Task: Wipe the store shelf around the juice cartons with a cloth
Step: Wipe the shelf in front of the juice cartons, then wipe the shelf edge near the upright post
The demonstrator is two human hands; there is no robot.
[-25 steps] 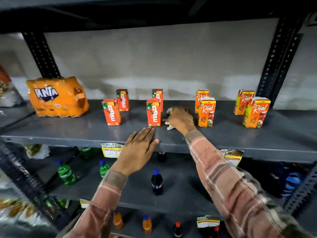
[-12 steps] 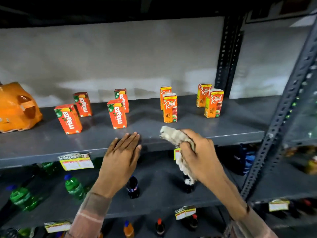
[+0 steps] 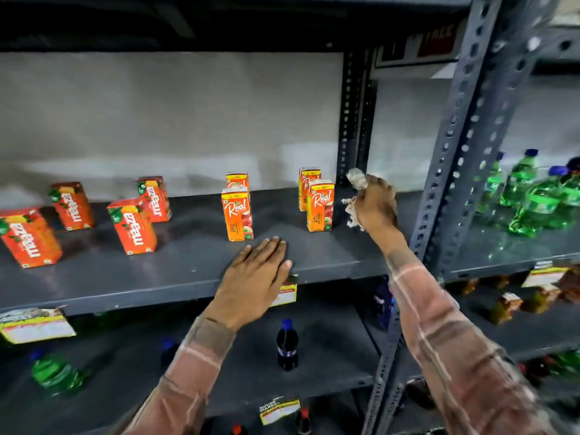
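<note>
Cloth (image 3: 356, 196), bunched in the right hand's (image 3: 375, 205) fist, has moved beside the rightmost carton (image 3: 320, 205); left hand (image 3: 254, 277) stays flat

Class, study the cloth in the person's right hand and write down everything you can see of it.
The cloth is a pale grey-white rag, crumpled and worn-looking, soft fabric by its folds. It is bunched in the right hand, whose fingers are closed around its middle; one wad sticks out above the hand and a ragged end hangs below. It is held over the far right end of the grey shelf, just right of the nearest Real carton. Whether it touches the shelf cannot be told.
</note>
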